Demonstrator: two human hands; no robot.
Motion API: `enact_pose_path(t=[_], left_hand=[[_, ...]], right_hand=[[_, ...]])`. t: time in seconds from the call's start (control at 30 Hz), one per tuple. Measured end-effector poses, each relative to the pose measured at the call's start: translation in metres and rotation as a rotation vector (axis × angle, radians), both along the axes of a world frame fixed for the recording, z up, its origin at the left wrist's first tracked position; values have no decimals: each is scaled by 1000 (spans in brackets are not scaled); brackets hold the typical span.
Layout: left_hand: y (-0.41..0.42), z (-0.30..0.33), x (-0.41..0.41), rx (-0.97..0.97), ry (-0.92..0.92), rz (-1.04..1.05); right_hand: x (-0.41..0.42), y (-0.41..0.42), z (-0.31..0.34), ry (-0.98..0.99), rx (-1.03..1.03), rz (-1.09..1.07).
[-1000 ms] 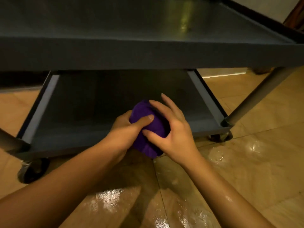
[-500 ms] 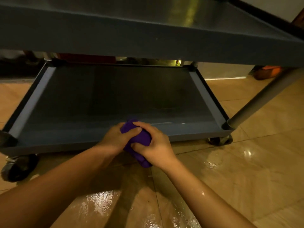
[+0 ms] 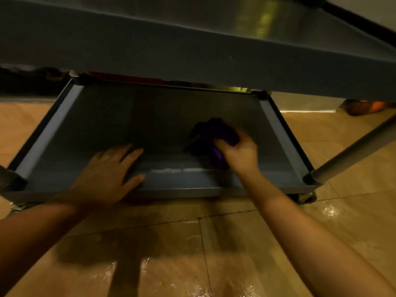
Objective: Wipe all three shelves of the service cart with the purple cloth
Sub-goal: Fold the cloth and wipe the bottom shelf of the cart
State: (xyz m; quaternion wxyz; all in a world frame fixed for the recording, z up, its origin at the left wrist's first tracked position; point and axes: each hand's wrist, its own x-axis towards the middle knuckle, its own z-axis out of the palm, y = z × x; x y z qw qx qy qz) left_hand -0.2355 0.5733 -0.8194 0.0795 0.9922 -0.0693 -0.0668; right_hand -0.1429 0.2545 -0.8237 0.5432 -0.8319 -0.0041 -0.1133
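Note:
The grey service cart's bottom shelf [image 3: 137,123] lies low in front of me, with the shelf above it [image 3: 192,54] filling the top of the view. A bunched purple cloth [image 3: 211,137] rests on the bottom shelf, right of centre. My right hand [image 3: 240,152] grips the cloth from its near side and presses it onto the shelf. My left hand [image 3: 107,174] lies flat with fingers spread over the shelf's front rim, left of centre, holding nothing.
A silver cart leg [image 3: 351,151] slants up at the right from the front corner, with a caster wheel [image 3: 306,198] under it. Wet, shiny tan floor tiles [image 3: 192,254] lie below my arms. An orange object [image 3: 364,107] sits on the floor at the far right.
My left hand let go of the cloth and settled flat on the front rim. My right hand carried the cloth forward onto the bottom shelf. The view dropped lower.

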Motion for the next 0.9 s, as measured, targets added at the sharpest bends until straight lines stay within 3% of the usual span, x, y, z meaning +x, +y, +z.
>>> enact_pose_path(t=[0.17, 0.23, 0.4, 0.5, 0.6, 0.73, 0.9], left_hand=[[9, -21, 0, 38, 89, 279], [1, -27, 5, 37, 113, 261], [9, -33, 14, -14, 60, 173], [41, -33, 12, -70, 43, 264], [70, -41, 0, 8, 157, 303], [74, -70, -13, 3, 155, 319], [79, -86, -12, 8, 82, 308]], right_hand=[[29, -57, -23, 130, -374, -175], [27, -56, -39, 147, -436, -179], [38, -69, -38, -21, -636, -273], [51, -95, -34, 149, -746, -338], [52, -90, -47, 336, -755, -337], [50, -61, -54, 340, -636, -446], [46, -33, -54, 312, -674, -421]])
